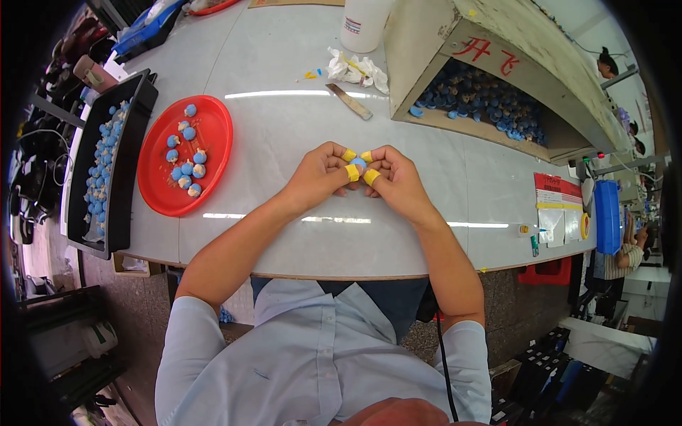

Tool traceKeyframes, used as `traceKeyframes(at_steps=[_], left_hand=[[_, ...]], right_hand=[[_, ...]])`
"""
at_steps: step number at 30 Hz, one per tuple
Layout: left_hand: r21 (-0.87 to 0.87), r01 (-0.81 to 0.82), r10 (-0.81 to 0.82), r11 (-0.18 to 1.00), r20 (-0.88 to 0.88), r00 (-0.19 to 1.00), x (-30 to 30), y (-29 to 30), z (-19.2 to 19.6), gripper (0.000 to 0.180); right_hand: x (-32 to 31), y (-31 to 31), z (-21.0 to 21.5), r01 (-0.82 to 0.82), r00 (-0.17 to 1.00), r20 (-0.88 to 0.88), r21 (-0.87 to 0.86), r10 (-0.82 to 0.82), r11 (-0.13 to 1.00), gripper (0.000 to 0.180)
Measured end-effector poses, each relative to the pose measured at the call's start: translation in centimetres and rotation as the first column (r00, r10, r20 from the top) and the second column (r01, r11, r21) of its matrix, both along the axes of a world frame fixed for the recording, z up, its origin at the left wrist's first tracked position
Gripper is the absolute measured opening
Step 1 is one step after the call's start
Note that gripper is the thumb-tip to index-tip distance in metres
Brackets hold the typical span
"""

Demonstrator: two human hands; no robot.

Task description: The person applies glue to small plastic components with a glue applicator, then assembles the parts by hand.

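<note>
Over the middle of the grey table, my left hand (321, 172) and my right hand (398, 179) meet around a small round blue piece (359, 162). Thumbs and index fingers of both hands pinch it, with yellow tape wrapped on their tips. The fingers cover most of the piece, so its lower side is hidden. To the left lies a red round plate (155, 168) holding several small blue balls (199, 156) with beige parts on them. Beyond it stands a black tray (121, 206) with many similar blue balls.
A wooden box (455, 42) with an open front holds many blue pieces (490, 99) at the far right. A flat blade-like strip (349, 101), crumpled tissue (355, 69) and a white container (366, 25) lie toward the back. Red-and-white papers (558, 193) sit at right.
</note>
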State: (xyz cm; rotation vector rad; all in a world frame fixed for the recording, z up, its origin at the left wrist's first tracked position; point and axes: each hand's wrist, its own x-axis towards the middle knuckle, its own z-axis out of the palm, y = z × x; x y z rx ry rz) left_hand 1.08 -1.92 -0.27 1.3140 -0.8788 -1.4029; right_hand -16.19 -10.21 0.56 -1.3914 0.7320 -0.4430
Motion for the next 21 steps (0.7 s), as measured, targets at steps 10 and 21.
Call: traceKeyframes(at_steps=[10, 21], left_hand=[[0.047, -0.165, 0.166, 0.985, -0.026, 0.986, 1.7, 0.7, 2.0, 0.027], [-0.287, -0.504, 0.497, 0.814, 0.794, 0.35, 14.3, 9.1, 4.1, 0.041]], right_hand=[[-0.8, -2.7, 1.3, 0.307, 0.951, 0.042, -0.052, -0.305, 0.95, 0.023], [-5.1, -18.9, 1.2, 0.078, 0.575, -0.371, -0.863, -0.73, 0.5, 0.027]])
